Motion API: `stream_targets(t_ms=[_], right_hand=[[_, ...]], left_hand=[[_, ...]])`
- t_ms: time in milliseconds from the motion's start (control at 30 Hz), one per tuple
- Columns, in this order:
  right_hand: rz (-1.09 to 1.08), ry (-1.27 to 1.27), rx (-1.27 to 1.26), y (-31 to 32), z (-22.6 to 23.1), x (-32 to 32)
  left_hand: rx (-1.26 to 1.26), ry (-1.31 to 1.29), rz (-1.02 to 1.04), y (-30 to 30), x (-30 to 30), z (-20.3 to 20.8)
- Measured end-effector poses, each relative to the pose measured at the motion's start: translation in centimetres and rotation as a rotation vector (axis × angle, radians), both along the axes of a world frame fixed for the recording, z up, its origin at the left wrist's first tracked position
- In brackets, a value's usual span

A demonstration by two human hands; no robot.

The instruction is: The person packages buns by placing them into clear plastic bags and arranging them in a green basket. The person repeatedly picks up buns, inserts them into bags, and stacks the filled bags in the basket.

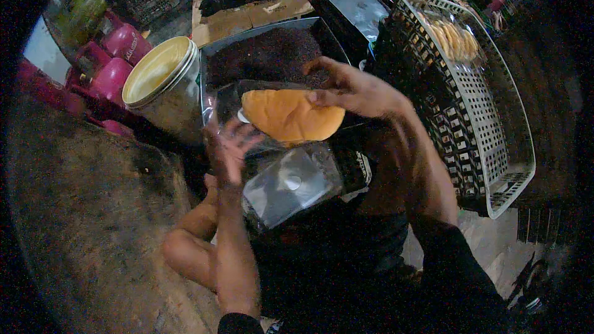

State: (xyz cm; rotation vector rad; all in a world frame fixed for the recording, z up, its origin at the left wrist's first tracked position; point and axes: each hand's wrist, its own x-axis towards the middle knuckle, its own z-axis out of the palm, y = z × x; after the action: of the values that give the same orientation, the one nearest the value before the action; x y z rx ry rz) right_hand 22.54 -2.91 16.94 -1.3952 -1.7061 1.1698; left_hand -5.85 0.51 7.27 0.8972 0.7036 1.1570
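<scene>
An oblong golden bread bun (291,116) is in front of me, over the near edge of a tray. My right hand (365,91) holds its right end, the thumb lying on the crust and the index finger raised and curled. My left hand (230,148) is at the bun's left end, its fingers spread and slightly blurred. Clear plastic film (221,104) shows around the left side of the bun, by those fingers. Whether the bun is inside this film I cannot tell. Below, a stack of clear plastic bags (291,187) rests on my lap.
Beyond the bun is a metal tray (203,62) of dark crumbly stuff, with an opened cardboard box (210,17) behind. White buckets (192,55) and pink gas cylinders (111,80) stand left. At right, a tall white plastic crate (495,142) contains bagged buns (455,38).
</scene>
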Motion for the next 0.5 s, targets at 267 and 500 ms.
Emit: stream_targets(t_ms=[267, 500], right_hand=[[-0.386, -0.261, 0.867, -4.3, -1.4, -11.5], [-0.435, -0.501, 1.004, -8.2, 4.7, -10.8]], left_hand=[[-0.426, -0.706, 0.095, -1.0, 0.7, -2.8], [-0.326, -0.528, 0.093, -4.0, 5.3, 1.9]])
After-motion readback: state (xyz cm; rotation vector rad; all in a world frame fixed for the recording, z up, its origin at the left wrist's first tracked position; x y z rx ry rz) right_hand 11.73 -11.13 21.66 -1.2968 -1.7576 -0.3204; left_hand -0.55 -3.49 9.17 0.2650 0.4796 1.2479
